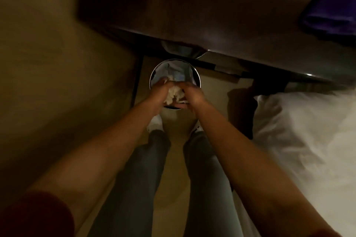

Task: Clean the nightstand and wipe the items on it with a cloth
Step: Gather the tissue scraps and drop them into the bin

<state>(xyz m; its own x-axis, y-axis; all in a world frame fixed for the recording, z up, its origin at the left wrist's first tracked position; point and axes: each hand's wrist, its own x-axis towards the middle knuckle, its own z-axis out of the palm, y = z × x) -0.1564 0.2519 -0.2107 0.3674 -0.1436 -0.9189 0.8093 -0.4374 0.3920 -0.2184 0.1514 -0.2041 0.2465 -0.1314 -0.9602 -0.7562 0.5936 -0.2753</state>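
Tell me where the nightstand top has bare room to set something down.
The nightstand top looks bare across its middle and left, from the dark wall side to the dark purple item at its right end. Below its front edge, both hands crowd the round bin.

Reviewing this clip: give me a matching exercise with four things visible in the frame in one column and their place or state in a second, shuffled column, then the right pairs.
Things:
1. crumpled whitish cloth
2. round shiny metal bin
3. white bedding
4. dark glossy nightstand top

Places or states:
A. at the right edge of the frame
B. on the floor under the hands
C. held between the left hand and right hand
D. across the top of the frame, above the bin

Pairs: 1-C, 2-B, 3-A, 4-D
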